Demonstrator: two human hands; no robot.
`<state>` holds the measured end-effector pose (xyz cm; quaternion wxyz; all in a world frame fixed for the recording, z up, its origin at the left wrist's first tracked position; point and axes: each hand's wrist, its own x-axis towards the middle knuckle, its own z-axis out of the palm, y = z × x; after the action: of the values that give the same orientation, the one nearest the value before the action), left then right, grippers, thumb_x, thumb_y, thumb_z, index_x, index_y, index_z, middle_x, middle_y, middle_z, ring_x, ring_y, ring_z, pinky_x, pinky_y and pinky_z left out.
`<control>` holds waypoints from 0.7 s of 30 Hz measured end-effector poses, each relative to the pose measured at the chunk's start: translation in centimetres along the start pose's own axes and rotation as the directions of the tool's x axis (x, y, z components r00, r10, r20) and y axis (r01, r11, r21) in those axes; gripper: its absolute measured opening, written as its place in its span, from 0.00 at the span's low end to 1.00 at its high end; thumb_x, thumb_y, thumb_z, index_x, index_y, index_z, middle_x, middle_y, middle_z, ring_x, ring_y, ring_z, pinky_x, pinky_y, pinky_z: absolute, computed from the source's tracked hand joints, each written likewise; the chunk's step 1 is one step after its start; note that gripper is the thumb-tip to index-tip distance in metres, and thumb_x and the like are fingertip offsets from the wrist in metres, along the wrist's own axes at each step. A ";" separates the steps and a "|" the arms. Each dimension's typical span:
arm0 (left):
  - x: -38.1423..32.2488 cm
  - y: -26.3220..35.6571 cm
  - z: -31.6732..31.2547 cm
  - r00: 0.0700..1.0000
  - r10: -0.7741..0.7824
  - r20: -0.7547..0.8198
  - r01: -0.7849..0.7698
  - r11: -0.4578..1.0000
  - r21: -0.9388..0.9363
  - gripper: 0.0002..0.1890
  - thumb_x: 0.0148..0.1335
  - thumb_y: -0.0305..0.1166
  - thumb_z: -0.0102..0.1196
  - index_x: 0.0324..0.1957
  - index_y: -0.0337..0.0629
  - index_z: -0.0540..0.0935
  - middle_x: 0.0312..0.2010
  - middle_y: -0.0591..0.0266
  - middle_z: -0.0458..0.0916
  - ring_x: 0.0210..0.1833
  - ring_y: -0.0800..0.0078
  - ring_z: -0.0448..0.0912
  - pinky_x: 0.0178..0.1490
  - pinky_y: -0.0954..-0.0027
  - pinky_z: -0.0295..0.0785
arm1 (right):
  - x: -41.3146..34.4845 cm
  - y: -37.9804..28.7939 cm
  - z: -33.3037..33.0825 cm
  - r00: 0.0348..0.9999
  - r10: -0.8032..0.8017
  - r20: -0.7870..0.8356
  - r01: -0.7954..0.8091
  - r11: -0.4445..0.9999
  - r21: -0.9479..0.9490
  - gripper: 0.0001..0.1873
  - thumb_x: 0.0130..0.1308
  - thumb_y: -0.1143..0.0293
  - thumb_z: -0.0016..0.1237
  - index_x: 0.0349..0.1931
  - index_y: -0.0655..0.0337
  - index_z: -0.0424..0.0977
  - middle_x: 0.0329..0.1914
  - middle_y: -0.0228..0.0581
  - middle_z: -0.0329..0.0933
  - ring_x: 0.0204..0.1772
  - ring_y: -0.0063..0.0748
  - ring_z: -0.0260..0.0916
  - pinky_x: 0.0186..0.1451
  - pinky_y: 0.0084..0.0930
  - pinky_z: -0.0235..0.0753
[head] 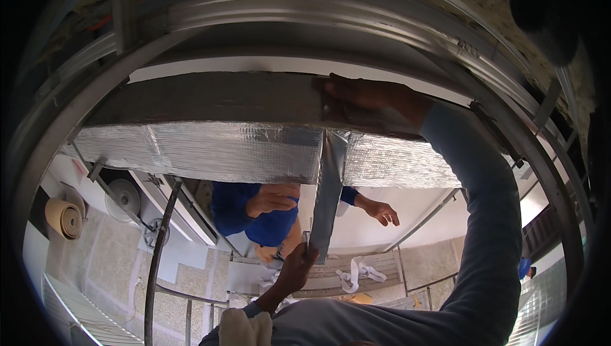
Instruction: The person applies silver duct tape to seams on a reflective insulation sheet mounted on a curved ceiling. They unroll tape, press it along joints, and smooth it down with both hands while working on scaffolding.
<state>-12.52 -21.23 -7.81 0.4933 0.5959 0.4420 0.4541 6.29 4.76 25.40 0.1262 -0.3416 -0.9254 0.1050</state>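
A long duct wrapped in foil-faced insulation (229,150) runs across the view before me. From it hangs a strip of foil tape (329,198), crossing the front of the silver facing. My left hand (296,266) grips the strip near its lower end. Against the shaded face of the duct (215,98), above the strip, my right hand (358,92) lies flat; it is dark and slightly blurred, and whether tape is under its fingers cannot be made out.
A co-worker in a blue top (274,222) stands beyond the duct, with one hand (382,211) extended. Scaffold tubes (162,236) surround me. White strips (358,274) lie on the plank platform (329,277) below. A roll of tan material (64,218) stands on the floor at left.
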 end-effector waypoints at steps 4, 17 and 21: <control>0.0 -0.5 -0.2 1.000 -0.017 0.024 0.019 0.998 -0.064 0.23 0.77 0.49 0.51 0.48 0.33 0.76 0.36 0.54 0.81 0.41 0.69 0.79 0.46 0.65 0.72 | -2.5 -2.5 -1.0 0.979 0.125 0.164 -0.096 0.980 -0.173 0.44 0.75 0.28 0.12 0.78 0.46 0.56 0.78 0.51 0.60 0.77 0.54 0.60 0.81 0.50 0.56; -0.7 -0.6 -0.6 1.000 -0.003 -0.011 0.003 1.000 0.013 0.17 0.76 0.42 0.52 0.45 0.34 0.74 0.33 0.55 0.78 0.37 0.71 0.76 0.42 0.65 0.71 | -8.5 -6.2 1.1 0.979 -0.182 0.094 0.195 0.966 -0.169 0.30 0.83 0.51 0.28 0.79 0.52 0.53 0.82 0.51 0.56 0.76 0.57 0.63 0.73 0.48 0.73; 1.1 -1.1 -1.4 1.000 -0.017 0.017 0.016 1.000 0.014 0.17 0.76 0.42 0.52 0.43 0.34 0.74 0.33 0.55 0.79 0.35 0.71 0.76 0.41 0.64 0.71 | -8.9 -6.1 1.3 0.981 -0.185 0.065 0.191 0.977 -0.094 0.35 0.82 0.44 0.26 0.79 0.55 0.54 0.81 0.51 0.57 0.75 0.57 0.66 0.71 0.48 0.75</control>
<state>-13.80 -19.73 -8.63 0.4965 0.5996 0.4458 0.4418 8.76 -5.82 24.44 0.0925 -0.2553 -0.9608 0.0555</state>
